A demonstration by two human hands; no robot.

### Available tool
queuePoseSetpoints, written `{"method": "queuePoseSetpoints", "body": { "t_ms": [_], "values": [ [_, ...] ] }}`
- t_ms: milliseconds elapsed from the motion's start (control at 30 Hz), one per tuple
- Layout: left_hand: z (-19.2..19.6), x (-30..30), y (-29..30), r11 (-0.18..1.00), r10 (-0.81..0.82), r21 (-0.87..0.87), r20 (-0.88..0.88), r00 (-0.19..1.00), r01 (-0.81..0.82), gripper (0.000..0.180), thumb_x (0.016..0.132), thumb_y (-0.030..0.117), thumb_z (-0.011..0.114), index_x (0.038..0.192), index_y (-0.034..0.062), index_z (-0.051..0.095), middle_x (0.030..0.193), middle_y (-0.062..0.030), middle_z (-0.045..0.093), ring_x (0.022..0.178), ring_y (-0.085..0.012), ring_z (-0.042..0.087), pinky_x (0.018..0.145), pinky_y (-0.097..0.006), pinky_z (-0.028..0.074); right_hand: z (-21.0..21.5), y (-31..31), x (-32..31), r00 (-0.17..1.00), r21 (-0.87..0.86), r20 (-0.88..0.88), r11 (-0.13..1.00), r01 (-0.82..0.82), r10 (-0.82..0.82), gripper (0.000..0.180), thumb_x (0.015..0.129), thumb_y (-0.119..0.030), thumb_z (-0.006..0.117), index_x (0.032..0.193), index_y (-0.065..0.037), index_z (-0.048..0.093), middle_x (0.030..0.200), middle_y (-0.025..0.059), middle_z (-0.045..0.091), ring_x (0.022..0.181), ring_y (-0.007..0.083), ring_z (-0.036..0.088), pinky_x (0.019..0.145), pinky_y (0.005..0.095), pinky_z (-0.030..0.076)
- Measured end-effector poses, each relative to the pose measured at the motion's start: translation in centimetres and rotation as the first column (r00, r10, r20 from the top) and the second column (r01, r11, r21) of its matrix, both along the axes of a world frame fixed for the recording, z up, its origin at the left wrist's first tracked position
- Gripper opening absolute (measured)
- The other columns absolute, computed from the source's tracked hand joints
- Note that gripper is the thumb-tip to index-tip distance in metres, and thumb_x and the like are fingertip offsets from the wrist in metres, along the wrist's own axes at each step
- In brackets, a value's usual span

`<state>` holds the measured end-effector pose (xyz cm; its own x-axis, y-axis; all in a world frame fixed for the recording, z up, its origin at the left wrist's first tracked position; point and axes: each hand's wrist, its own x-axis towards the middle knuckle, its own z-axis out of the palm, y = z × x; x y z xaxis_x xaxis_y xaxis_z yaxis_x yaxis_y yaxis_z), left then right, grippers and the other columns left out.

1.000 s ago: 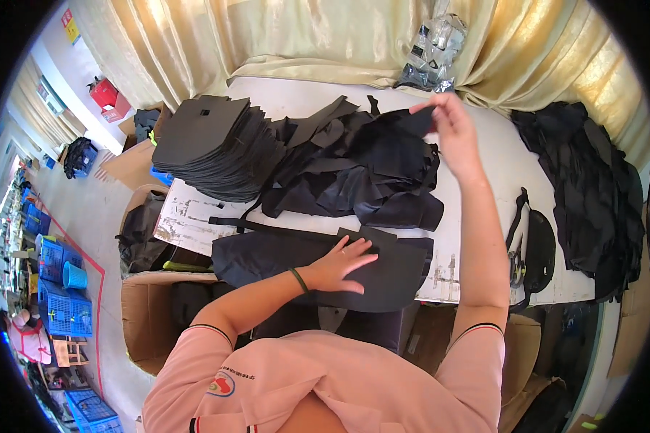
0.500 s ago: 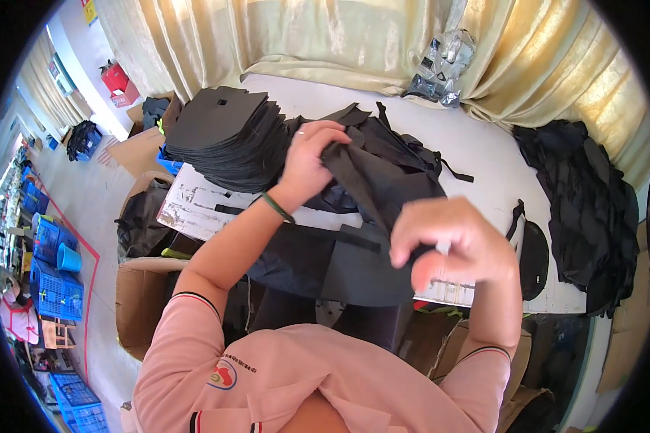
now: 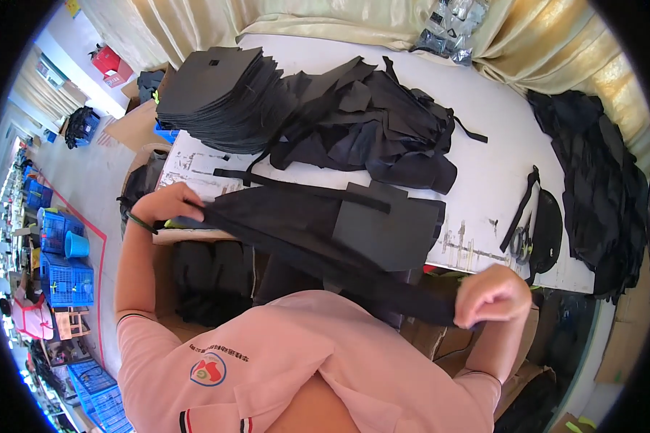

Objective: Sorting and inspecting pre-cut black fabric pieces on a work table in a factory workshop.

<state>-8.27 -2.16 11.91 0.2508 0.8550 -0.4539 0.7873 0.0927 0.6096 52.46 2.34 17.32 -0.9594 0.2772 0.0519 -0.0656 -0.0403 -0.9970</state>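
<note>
A long piece of black fabric (image 3: 303, 249) is stretched slantwise across the near edge of the table, in front of my body. My left hand (image 3: 170, 204) pinches its left end beside the table's left corner. Lower down, my right hand (image 3: 492, 296) is closed on the right end, slightly blurred. Behind the fabric lies a dark grey flat panel (image 3: 386, 231), partly covered by it. A narrow black strap (image 3: 303, 189) runs over the panel's upper part. Beyond these spreads a loose heap of black fabric pieces (image 3: 368, 126).
A tall stack of dark grey panels (image 3: 213, 90) stands at the table's far left. To the right lie a small black pouch (image 3: 547, 234), scissors (image 3: 520, 247) and a long black fabric pile (image 3: 599, 187). Clear plastic bags (image 3: 451, 29) rest by the curtain. Blue crates (image 3: 68, 270) stand left.
My hands have moved apart from over the heap, left hand toward the left corner, right hand down and right. The black fabric now spans between them. My view has shifted slightly.
</note>
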Motion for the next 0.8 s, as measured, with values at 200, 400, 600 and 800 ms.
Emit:
{"method": "queuePoseSetpoints", "body": {
  "t_ms": [200,400,600,800],
  "values": [
    [-3.3,-0.6,3.6,0.978,-0.144,-0.181,-0.203,0.968,0.107,0.046,0.078,0.04,0.076,0.091,-0.0035,0.07,0.073,-0.0156,0.067,0.071,-0.0182,0.06,0.069,-0.035,0.047,-8.2,3.0,-1.1,0.843,0.104,0.417,0.939,0.327,-0.34,0.008,0.085,0.005,0.066,0.09,0.001,0.068,0.087,0.0088,0.068,0.083,0.0142,0.065,0.073,0.0251,0.05],
    [-7.6,2.3,8.5,0.998,0.004,-0.066,-0.271,0.963,-0.023,0.05,0.077,0.045,0.076,0.088,-0.0037,0.069,0.072,-0.0153,0.065,0.07,-0.023,0.059,0.069,-0.038,0.044,-13.8,6.5,-3.0,0.633,0.617,0.404,0.708,0.344,-0.66,0.014,0.078,0.007,0.064,0.088,-0.002,0.068,0.086,0.0094,0.069,0.083,0.0208,0.065,0.076,0.0324,0.05],
    [-9.4,3.4,11.1,0.989,-0.055,-0.149,-0.272,0.961,0.014,0.052,0.078,0.045,0.075,0.092,-0.0045,0.069,0.078,-0.0162,0.066,0.075,-0.0256,0.06,0.073,-0.038,0.046,-14.6,5.9,-5.8,0.502,0.958,0.251,0.286,-0.008,-0.828,0.018,0.078,-0.009,0.069,0.095,-0.006,0.068,0.099,0.0112,0.068,0.111,0.0298,0.058,0.103,0.0478,0.037],
    [-10.6,1.7,11.0,0.994,-0.096,-0.083,-0.28,0.955,0.075,0.047,0.08,0.04,0.075,0.091,-0.0046,0.067,0.078,-0.0146,0.066,0.078,-0.0236,0.06,0.071,-0.038,0.045,-18.2,1.5,-10.7,0.709,0.926,0.334,0.357,-0.124,-0.621,0.085,0.082,-0.052,0.066,0.151,-0.017,0.032,0.159,0.013,0.023,0.147,0.0334,0.02,0.119,0.0527,0.014]
  ]
}}
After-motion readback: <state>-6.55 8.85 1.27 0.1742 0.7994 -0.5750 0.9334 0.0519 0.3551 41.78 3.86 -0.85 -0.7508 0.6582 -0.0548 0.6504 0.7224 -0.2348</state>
